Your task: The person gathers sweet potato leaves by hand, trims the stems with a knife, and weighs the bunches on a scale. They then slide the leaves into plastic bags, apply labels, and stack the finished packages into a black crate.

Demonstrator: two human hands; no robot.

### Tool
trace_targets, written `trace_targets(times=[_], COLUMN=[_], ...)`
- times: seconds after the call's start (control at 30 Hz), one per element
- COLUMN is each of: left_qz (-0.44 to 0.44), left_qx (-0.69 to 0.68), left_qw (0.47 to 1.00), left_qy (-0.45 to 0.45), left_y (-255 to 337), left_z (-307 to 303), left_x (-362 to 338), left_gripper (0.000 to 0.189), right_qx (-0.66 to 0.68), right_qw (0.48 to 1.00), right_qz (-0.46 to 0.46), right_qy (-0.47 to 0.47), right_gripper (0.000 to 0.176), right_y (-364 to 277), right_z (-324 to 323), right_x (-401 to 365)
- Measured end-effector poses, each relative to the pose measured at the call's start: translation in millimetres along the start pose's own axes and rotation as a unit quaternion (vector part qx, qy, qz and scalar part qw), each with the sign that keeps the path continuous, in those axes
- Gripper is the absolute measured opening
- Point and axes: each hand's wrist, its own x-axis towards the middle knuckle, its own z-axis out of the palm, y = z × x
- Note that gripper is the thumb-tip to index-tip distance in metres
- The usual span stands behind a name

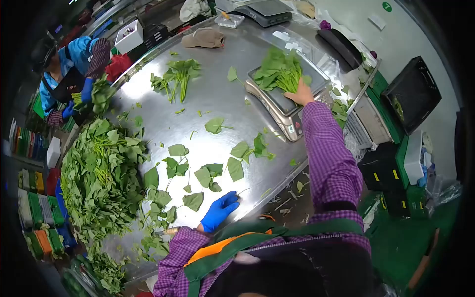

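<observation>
The steel desk (217, 79) spreads out ahead of both grips. The big heap of leafy greens (99, 178) lies well to the left of the left grip (220, 210), along the desk's far-left edge. A black crate (413, 94) stands off the desk, to the right of the right grip (299, 94).

The weighing scale (289, 121) sits directly under the right grip. On its tray lies the bunch of greens (279, 69), leaves fanned away from the grip and stem ends under it. The right grip is bare, its fingers closed around those stem ends, with the arm in a purple checked sleeve stretched out over the desk.

A smaller bunch (178, 76) lies on the desk well to the left of the right grip, apart from the scale.

The left grip wears a blue glove and rests at the near edge of the desk, fingers loosely spread, holding nothing. Loose leaves (213, 173) are scattered just beyond it, and one leaf lies close by its fingertips.

Far to the left, across the desk, another person's blue-gloved hand (87, 89) holds a bundle of greens.
</observation>
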Motion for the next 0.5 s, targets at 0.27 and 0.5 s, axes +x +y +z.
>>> trace_targets(times=[0.27,0.5], left_qz=[0.095,0.13], left_qx=[-0.014,0.087], left_qw=[0.993,0.983], left_qy=[0.063,0.099], left_y=[-5.5,-43.4], left_z=[-19.3,-32.4], left_x=[-12.1,-60.6], left_gripper=[0.053,0.042], right_qx=[0.104,0.199], right_qw=[0.936,0.932], right_qz=[-0.188,-0.299], right_qy=[0.279,0.052], right_gripper=[0.068,0.034], right_y=[-48.8,-148.4], right_z=[23.9,118.5], right_x=[-82.0,-230.2])
